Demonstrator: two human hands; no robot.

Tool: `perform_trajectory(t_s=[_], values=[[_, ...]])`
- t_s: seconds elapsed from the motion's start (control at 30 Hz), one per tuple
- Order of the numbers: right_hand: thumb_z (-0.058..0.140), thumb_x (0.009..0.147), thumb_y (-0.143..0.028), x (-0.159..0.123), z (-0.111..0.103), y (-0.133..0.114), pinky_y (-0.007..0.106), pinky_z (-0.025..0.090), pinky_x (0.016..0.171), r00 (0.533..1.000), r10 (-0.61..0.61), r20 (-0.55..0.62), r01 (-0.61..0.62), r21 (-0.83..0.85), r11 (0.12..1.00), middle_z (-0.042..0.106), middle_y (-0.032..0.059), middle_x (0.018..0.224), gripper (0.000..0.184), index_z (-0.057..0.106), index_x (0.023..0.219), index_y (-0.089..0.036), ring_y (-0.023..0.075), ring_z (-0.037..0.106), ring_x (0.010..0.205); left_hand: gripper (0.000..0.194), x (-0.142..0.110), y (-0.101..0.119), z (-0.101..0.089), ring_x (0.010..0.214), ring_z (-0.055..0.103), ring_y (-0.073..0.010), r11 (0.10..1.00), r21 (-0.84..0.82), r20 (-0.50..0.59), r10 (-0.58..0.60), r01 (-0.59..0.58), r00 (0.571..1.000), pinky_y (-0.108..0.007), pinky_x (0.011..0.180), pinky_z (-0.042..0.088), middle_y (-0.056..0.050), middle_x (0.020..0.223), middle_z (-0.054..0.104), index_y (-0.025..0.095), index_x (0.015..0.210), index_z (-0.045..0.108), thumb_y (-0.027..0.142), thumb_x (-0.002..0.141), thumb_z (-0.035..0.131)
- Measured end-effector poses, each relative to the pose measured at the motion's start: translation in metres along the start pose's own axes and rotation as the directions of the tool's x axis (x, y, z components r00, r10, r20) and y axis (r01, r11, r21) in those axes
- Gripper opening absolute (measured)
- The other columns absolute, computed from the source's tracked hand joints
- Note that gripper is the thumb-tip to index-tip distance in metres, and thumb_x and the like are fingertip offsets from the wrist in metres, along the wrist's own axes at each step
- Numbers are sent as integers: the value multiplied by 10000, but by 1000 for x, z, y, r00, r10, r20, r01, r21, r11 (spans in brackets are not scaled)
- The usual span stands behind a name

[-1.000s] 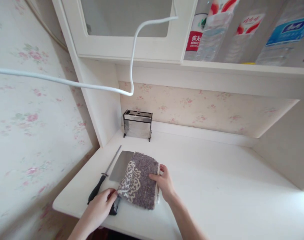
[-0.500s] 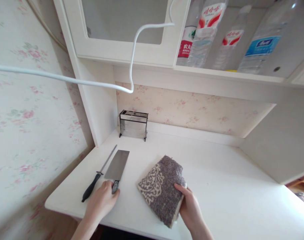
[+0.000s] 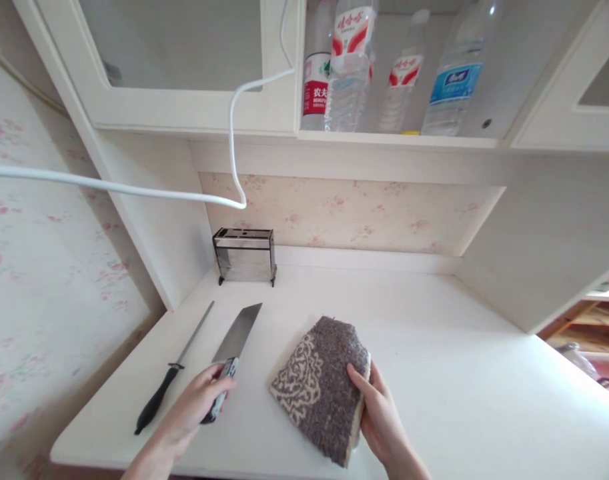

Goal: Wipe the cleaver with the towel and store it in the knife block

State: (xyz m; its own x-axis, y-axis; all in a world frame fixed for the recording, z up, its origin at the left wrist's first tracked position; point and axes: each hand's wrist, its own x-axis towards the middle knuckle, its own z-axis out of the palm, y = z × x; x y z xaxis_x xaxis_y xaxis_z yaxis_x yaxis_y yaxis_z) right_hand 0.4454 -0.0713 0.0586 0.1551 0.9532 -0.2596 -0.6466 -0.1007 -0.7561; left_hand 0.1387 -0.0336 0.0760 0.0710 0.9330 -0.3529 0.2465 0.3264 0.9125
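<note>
My left hand (image 3: 204,398) is closed round the black handle of a cleaver (image 3: 238,332). The broad steel blade is tilted on edge and points away from me over the white worktop. Just left of it lies a sharpening steel (image 3: 160,390) with a black handle and a thin rod. On the right, my right hand (image 3: 379,407) grips the edge of a folded grey-brown cloth (image 3: 329,387) with a cream scroll pattern, thumb on top and fingers underneath.
A clear knife block with a black frame (image 3: 245,257) stands at the back left of the worktop (image 3: 434,360). A white cable (image 3: 159,193) hangs across the upper left. Several plastic bottles (image 3: 351,73) stand on the shelf above, beside a cabinet door (image 3: 194,110).
My left hand has wrapped round the cleaver handle and tipped the blade from flat toward its edge. The right hand keeps its hold on the cloth. The view has swung to the right.
</note>
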Motion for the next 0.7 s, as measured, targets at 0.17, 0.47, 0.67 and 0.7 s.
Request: perform_trajectory(t_s=[0.17,0.47,0.67,0.7], values=[[708,772,-248,11,10,-4,366,518,818,999,-40,27,37,74,997,658,46,1122,653,412,1349,-327,223,642,948,400,-5,11,36,587,499,-109,975,-216,58,56,-42,997,-217,564,391,30,670,560,189,1115,494,359,776,622],[623,745,-160,99,29,-11,465,519,858,999,-20,-29,32,492,870,712,78,980,355,609,1100,-170,259,666,906,419,47,33,91,502,434,-72,901,-391,134,260,-190,956,-192,437,327,56,639,482,207,1105,490,375,763,665],[603,739,-142,135,23,-1,466,515,885,994,-47,-101,98,594,798,728,39,918,282,639,1015,-183,234,681,861,429,90,28,107,455,414,-67,913,-356,202,281,-197,938,-194,427,331,70,601,477,198,1085,473,361,744,676],[612,740,-150,136,21,-1,470,511,892,994,-43,-97,92,589,803,727,40,929,282,640,1018,-185,239,678,882,431,93,27,107,464,423,-72,921,-344,210,265,-182,941,-193,423,332,68,605,476,198,1089,470,357,744,673]])
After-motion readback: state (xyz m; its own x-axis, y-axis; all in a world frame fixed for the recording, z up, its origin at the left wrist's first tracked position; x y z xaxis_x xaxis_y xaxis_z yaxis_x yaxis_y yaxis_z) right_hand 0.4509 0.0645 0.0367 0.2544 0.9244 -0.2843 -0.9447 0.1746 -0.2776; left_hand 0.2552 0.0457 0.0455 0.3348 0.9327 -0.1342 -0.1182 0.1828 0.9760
